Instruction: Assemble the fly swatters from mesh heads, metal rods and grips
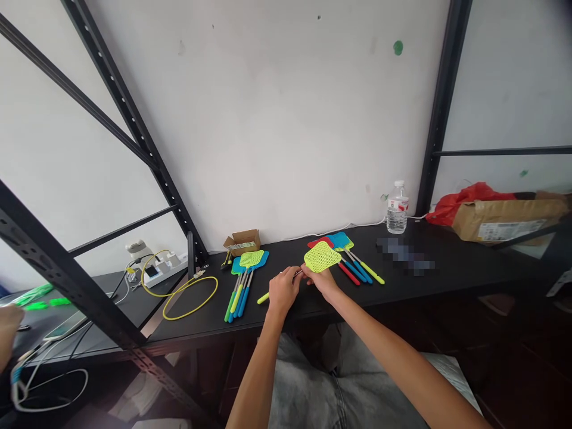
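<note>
Yellow swatter [322, 257], left of bottle [397, 210] — probably light, springy; grip its handle [263, 298]. Left hand [284, 290], right hand [324, 281]: fingers clamped on shaft [297, 273].

**Left hand [283, 291] hides much of the yellow swatter's [322, 257] stem**

The swatter's mesh head covers part of the right hand [325, 283] and overlaps the right pile of swatters [360, 267]. In the left pile of swatters [243, 287], stacked heads hide one another. A pixelated blur masks an object [404, 253] at right. Print on the bottle [397, 208] and the far-right carton [509, 214] is too small to read. The left edge cuts off another person's hand [8, 333]; the near edge crops both forearms [257, 381].
</note>
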A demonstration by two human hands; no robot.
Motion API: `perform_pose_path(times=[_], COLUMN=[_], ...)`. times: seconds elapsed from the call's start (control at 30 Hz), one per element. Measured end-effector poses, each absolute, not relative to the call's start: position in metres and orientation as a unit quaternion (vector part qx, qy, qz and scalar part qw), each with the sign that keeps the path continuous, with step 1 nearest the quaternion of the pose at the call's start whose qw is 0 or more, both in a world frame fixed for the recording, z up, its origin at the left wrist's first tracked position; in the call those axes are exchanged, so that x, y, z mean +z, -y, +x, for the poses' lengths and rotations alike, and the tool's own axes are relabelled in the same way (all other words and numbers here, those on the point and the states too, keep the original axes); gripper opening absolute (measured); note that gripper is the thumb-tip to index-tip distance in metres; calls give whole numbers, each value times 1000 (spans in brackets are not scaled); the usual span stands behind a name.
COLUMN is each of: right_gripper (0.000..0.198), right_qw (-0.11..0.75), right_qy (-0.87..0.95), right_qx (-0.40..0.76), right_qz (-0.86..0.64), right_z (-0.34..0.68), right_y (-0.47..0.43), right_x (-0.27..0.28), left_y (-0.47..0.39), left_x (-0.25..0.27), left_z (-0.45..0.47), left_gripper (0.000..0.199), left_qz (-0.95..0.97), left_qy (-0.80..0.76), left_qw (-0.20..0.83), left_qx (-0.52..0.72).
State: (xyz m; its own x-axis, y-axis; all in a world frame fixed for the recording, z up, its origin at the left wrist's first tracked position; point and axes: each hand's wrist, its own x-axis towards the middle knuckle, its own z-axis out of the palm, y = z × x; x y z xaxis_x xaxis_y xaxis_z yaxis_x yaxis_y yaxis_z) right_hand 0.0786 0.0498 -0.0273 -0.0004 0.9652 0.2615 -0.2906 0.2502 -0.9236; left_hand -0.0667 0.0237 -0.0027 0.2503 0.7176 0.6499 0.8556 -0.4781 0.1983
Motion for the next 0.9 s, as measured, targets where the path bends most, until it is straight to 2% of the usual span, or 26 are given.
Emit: perform_pose_path(times=[0.57, 0.9], right_gripper=[33, 23], right_qw=[694, 738], right_qy=[382, 329], right_qx=[512, 511], right_qz=[-333, -295], right_z=[85, 156], right_y=[-59, -83], right_x=[-19, 25], left_y=[-26, -25], left_x=[-4, -5], left_z=[-69, -72], left_gripper=[29, 32], left_qz=[-775, -770], left_qy=[499, 498], left_qw=[84, 77], left_qx=[-378, -391])
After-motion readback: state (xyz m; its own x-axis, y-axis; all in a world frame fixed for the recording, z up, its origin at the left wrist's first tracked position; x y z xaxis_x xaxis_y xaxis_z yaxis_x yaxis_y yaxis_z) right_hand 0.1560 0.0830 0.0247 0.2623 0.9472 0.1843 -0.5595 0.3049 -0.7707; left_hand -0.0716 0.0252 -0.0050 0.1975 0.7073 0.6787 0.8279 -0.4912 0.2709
